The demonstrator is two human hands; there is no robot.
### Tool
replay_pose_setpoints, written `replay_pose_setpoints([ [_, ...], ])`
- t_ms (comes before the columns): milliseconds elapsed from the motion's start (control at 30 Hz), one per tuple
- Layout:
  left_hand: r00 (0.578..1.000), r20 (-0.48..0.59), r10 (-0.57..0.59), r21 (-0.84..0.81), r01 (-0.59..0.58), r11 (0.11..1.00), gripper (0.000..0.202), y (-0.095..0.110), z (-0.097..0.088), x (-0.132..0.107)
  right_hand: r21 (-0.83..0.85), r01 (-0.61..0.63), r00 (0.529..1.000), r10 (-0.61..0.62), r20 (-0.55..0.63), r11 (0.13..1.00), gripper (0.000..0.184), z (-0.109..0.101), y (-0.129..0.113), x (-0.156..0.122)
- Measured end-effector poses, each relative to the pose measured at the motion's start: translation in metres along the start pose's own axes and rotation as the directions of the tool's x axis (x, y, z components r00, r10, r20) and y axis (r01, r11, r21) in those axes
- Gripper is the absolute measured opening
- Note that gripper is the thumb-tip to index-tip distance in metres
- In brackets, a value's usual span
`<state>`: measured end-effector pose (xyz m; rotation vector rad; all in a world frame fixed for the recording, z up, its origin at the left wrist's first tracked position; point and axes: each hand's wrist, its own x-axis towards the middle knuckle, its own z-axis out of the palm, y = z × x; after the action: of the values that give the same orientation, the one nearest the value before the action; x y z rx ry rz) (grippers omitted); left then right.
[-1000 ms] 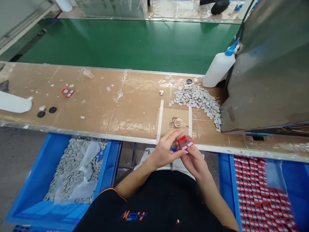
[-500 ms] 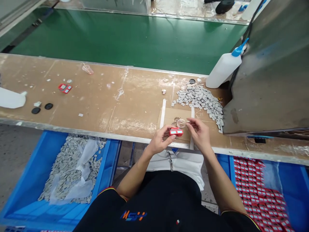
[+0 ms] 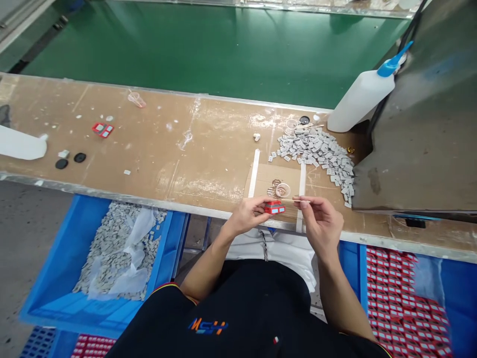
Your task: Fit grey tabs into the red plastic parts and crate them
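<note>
My left hand [image 3: 250,215] pinches a small red plastic part [image 3: 275,207] with pale window-like panels, just over the front edge of the bench. In my right hand [image 3: 321,219] a thin pale stick [image 3: 290,200] is held between thumb and fingers, its tip close to the top of the red part; whether they touch I cannot tell. A small clear cup [image 3: 282,190] stands right behind the red part on a cardboard sheet [image 3: 278,174]. Brownish ring marks [image 3: 274,187] lie beside the cup. Behind my right hand spreads a pile of small grey pieces [image 3: 316,151].
A white bottle with a blue nozzle [image 3: 361,99] leans at the right by a metal housing [image 3: 421,129]. Beyond the bench runs a green belt [image 3: 186,49]. Blue bins hold grey pieces [image 3: 112,248] and red parts [image 3: 398,293]. Another red part [image 3: 103,130] lies at left.
My right hand has drawn the stick from the cup toward the red part and turned it nearly level. The red part has tilted in my left hand. The camera view has shifted slightly.
</note>
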<state>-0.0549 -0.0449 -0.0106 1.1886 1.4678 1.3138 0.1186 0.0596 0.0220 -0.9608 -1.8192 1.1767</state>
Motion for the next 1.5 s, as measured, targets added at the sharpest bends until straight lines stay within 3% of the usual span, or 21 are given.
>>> replay_pose_setpoints([
  [300, 1.0, 0.0, 0.023, -0.027, -0.023, 0.999, 0.038, 0.0, 0.001, 0.001, -0.095, 0.022, 0.994, -0.012, 0.109, 0.995, 0.019, 0.007, -0.001, -0.004],
  [633, 0.998, -0.019, 0.061, 0.084, -0.059, 0.995, 0.041, 0.004, 0.004, 0.0, -0.15, 0.131, 0.989, -0.119, 0.086, 0.98, 0.015, 0.005, -0.007, -0.006],
  [767, 0.997, -0.041, 0.067, 0.113, -0.062, 0.992, 0.041, 0.004, 0.005, -0.001, -0.112, 0.09, 0.996, -0.093, -0.014, 0.99, 0.014, 0.002, 0.0, 0.001],
  [867, 0.997, -0.047, 0.065, 0.11, -0.06, 0.992, 0.038, 0.003, 0.005, -0.002, -0.162, 0.086, 0.995, -0.094, -0.041, 0.983, 0.018, 0.006, 0.004, 0.011],
  [1000, 0.997, -0.064, 0.047, 0.066, -0.043, 0.997, 0.029, 0.003, 0.004, -0.003, -0.211, 0.214, 0.975, -0.195, 0.11, 0.954, 0.02, 0.011, 0.007, 0.026],
  [1133, 0.997, -0.059, 0.057, 0.006, -0.057, 0.998, 0.028, 0.003, 0.002, -0.003, -0.308, 0.256, 0.966, -0.235, 0.104, 0.916, 0.024, 0.0, 0.02, 0.061],
  [1200, 0.996, -0.053, 0.075, -0.002, -0.075, 0.997, 0.027, 0.002, 0.001, -0.003, -0.435, 0.268, 0.963, -0.232, 0.135, 0.86, 0.022, -0.007, 0.032, 0.089],
  [1333, 0.993, -0.065, 0.099, 0.006, -0.099, 0.995, 0.028, -0.001, 0.0, -0.004, -0.606, 0.375, 0.921, -0.208, 0.329, 0.701, 0.018, -0.011, 0.053, 0.134],
  [1400, 0.992, -0.073, 0.107, 0.008, -0.107, 0.994, 0.03, -0.002, 0.0, -0.005, -0.645, 0.406, 0.908, -0.207, 0.364, 0.648, 0.02, -0.013, 0.053, 0.141],
  [1500, 0.992, -0.073, 0.107, 0.003, -0.107, 0.994, 0.03, -0.002, -0.001, -0.006, -0.638, 0.42, 0.904, -0.241, 0.352, 0.645, 0.021, -0.024, 0.041, 0.134],
])
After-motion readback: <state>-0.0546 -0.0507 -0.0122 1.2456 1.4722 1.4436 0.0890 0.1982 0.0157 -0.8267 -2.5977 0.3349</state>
